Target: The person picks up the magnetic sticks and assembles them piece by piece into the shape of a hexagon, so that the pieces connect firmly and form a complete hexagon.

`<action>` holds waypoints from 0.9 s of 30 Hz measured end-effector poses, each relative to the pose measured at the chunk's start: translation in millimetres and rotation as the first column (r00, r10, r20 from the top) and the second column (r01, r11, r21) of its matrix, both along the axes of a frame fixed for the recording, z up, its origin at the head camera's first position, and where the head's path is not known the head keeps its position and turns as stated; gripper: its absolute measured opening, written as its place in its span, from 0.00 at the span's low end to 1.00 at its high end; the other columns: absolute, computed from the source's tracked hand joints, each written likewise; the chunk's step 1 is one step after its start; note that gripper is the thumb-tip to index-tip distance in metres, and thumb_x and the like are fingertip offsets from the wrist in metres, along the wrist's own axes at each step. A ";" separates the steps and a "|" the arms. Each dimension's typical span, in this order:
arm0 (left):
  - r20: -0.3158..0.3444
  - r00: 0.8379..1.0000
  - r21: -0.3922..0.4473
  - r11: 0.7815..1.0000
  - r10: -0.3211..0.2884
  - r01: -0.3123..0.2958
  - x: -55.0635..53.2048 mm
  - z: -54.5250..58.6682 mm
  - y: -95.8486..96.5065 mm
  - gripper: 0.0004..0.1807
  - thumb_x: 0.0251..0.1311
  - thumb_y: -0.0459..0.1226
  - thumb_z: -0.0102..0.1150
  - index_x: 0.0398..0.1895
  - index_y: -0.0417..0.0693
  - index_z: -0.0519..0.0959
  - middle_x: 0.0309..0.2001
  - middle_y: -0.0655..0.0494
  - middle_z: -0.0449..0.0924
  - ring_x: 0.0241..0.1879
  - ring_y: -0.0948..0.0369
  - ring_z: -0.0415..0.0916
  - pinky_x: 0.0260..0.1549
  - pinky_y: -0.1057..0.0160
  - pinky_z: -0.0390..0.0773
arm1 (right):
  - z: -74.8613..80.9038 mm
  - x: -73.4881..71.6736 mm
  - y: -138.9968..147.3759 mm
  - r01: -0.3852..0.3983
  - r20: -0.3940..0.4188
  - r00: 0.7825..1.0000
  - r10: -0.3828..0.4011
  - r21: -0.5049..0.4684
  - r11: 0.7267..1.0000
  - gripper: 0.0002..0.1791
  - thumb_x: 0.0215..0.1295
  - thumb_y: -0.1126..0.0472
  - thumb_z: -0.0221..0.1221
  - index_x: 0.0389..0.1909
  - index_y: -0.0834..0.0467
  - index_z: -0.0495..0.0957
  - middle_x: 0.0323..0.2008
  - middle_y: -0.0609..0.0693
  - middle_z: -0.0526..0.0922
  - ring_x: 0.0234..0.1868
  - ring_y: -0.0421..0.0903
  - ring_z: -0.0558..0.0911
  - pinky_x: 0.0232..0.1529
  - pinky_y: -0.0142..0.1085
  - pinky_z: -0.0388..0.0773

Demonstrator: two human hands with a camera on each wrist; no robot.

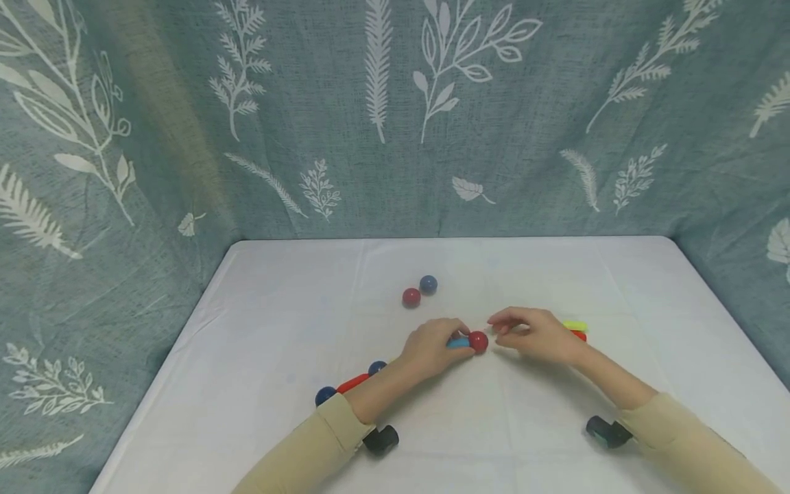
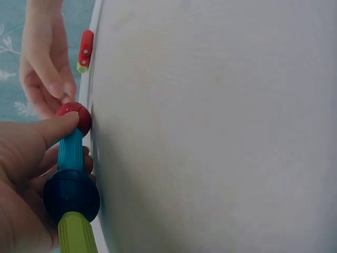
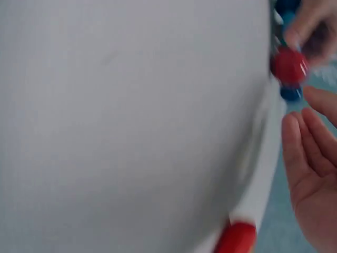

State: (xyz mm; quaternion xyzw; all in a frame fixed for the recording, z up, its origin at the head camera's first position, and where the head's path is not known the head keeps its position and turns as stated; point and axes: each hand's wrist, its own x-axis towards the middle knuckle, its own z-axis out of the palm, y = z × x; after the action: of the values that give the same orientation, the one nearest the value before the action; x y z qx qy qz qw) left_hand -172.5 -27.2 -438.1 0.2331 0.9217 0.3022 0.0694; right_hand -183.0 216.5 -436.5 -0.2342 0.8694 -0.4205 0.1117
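Note:
My left hand (image 1: 432, 348) grips a light blue ribbed rod (image 2: 70, 150) with a red ball (image 1: 478, 342) at its end. The thumb lies against that ball in the left wrist view. Behind the rod comes a dark blue ball (image 2: 71, 196), then a yellow-green rod (image 2: 77, 233). Past the left forearm, the chain shows a red rod (image 1: 352, 383) between two blue balls; the arm hides part of it. My right hand (image 1: 538, 335) hovers just right of the red ball, apart from it, fingers loosely extended and holding nothing.
A loose red ball (image 1: 411, 297) and a blue ball (image 1: 428, 285) lie farther back on the white table (image 1: 296, 295). Beyond the right hand lie a yellow-green rod (image 1: 575, 326) and a red rod (image 1: 579, 335). A patterned curtain (image 1: 395, 185) borders the table.

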 end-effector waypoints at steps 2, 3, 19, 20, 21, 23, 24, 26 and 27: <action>0.004 1.000 0.004 1.000 0.000 0.000 0.4 -0.1 -1.7 0.16 0.58 0.46 0.68 0.46 0.51 0.82 0.35 0.62 0.81 0.35 0.65 0.75 0.36 0.67 0.74 | 6.7 -1.8 13.4 0.038 -0.058 0.998 -0.036 0.029 0.999 0.15 0.63 0.62 0.64 0.51 0.58 0.80 0.43 0.48 0.83 0.45 0.46 0.80 0.46 0.35 0.79; 0.005 1.000 0.007 1.000 0.000 0.000 0.7 -0.2 -2.5 0.16 0.58 0.46 0.68 0.47 0.51 0.82 0.35 0.62 0.81 0.35 0.66 0.75 0.36 0.67 0.74 | 9.9 -2.9 21.0 0.060 -0.087 0.995 -0.056 0.047 0.997 0.14 0.64 0.63 0.64 0.50 0.59 0.81 0.44 0.49 0.84 0.45 0.46 0.80 0.46 0.35 0.79; -0.004 1.000 0.014 1.000 0.002 -0.002 3.0 -1.3 -13.0 0.15 0.58 0.45 0.68 0.47 0.52 0.82 0.35 0.62 0.81 0.36 0.65 0.75 0.38 0.66 0.74 | 14.0 -4.2 95.3 0.205 -0.052 0.979 -0.198 0.296 0.933 0.13 0.63 0.62 0.63 0.46 0.63 0.82 0.43 0.57 0.83 0.44 0.55 0.80 0.44 0.49 0.79; -0.003 1.000 0.016 1.000 0.002 -0.002 3.0 -1.3 -13.3 0.15 0.58 0.45 0.68 0.47 0.52 0.82 0.35 0.62 0.81 0.36 0.65 0.75 0.38 0.66 0.74 | 12.4 -5.2 94.8 0.203 -0.050 0.979 -0.197 0.290 0.935 0.13 0.63 0.61 0.63 0.46 0.63 0.82 0.43 0.57 0.83 0.44 0.55 0.80 0.43 0.48 0.79; -0.001 1.000 0.019 1.000 0.002 -0.002 2.9 -1.2 -13.6 0.16 0.58 0.45 0.68 0.47 0.52 0.82 0.34 0.62 0.81 0.35 0.65 0.75 0.38 0.66 0.74 | 10.8 -6.5 93.9 0.201 -0.052 0.980 -0.194 0.287 0.937 0.13 0.63 0.61 0.64 0.46 0.63 0.82 0.43 0.57 0.84 0.44 0.55 0.80 0.43 0.47 0.79; 0.006 1.000 0.022 1.000 0.003 -0.003 2.7 -1.3 -14.1 0.16 0.58 0.45 0.68 0.47 0.52 0.82 0.34 0.62 0.80 0.35 0.65 0.74 0.37 0.67 0.74 | 8.7 -8.4 90.9 0.202 -0.063 0.979 -0.192 0.278 0.939 0.13 0.63 0.60 0.64 0.46 0.62 0.83 0.42 0.55 0.84 0.43 0.54 0.81 0.43 0.47 0.79; 0.009 1.000 0.022 1.000 0.003 -0.003 2.7 -1.1 -14.3 0.16 0.58 0.45 0.68 0.47 0.52 0.82 0.34 0.63 0.80 0.35 0.65 0.74 0.37 0.67 0.74 | 8.1 -9.4 88.4 0.205 -0.071 0.979 -0.193 0.274 0.940 0.13 0.63 0.59 0.64 0.46 0.62 0.83 0.42 0.55 0.84 0.43 0.53 0.81 0.42 0.47 0.79; 0.013 1.000 0.022 1.000 0.002 -0.003 2.4 -1.0 -14.7 0.16 0.58 0.45 0.68 0.47 0.52 0.82 0.34 0.63 0.80 0.35 0.65 0.73 0.37 0.66 0.74 | 8.5 -10.4 81.8 0.203 -0.089 0.979 -0.186 0.258 0.945 0.13 0.63 0.59 0.65 0.46 0.61 0.83 0.41 0.54 0.84 0.43 0.53 0.80 0.43 0.47 0.79; 0.014 1.000 0.020 1.000 0.002 -0.003 2.3 -0.8 -14.9 0.16 0.58 0.45 0.68 0.47 0.52 0.82 0.34 0.63 0.80 0.35 0.65 0.74 0.37 0.66 0.74 | 9.1 -10.6 77.7 0.200 -0.101 0.978 -0.180 0.251 0.947 0.13 0.63 0.59 0.65 0.46 0.61 0.83 0.41 0.53 0.84 0.43 0.52 0.80 0.43 0.47 0.79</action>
State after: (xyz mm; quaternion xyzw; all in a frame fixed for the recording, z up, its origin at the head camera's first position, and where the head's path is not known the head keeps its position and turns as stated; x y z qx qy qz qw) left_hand -170.2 -42.1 -438.8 0.2305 0.9183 0.3134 0.0732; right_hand -193.6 294.3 -427.4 -0.1485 0.9391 -0.3027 0.0669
